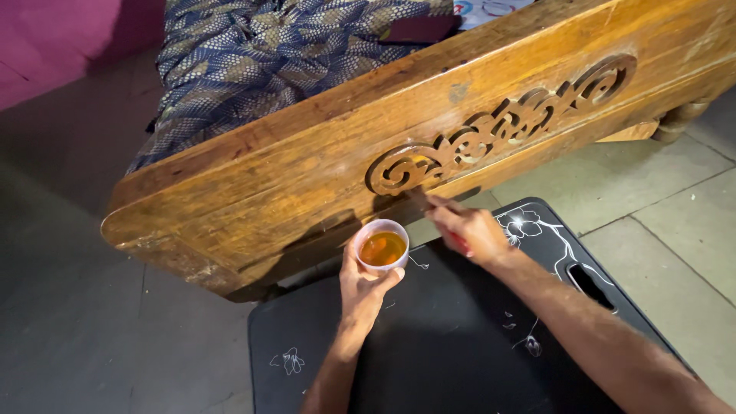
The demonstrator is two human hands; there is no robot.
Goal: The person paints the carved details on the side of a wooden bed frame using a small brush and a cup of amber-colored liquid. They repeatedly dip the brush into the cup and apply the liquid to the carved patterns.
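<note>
Amber liquid in small white cup (382,247), clamped in my left hand (360,287) below wooden board (307,153). My right hand (469,230) pinched shut on thin brush (431,201), tip touching carved scrollwork (498,126). Black mat (429,337) beneath.

A home bedroom: a carved wooden bed frame (399,146) with a blue patterned blanket (261,54), grey tiled floor (659,192) and pink wall (54,38).

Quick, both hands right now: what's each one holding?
Left hand: closed around a small cup of amber liquid.
Right hand: closed on a thin brush, tip at the carved scrollwork.
</note>
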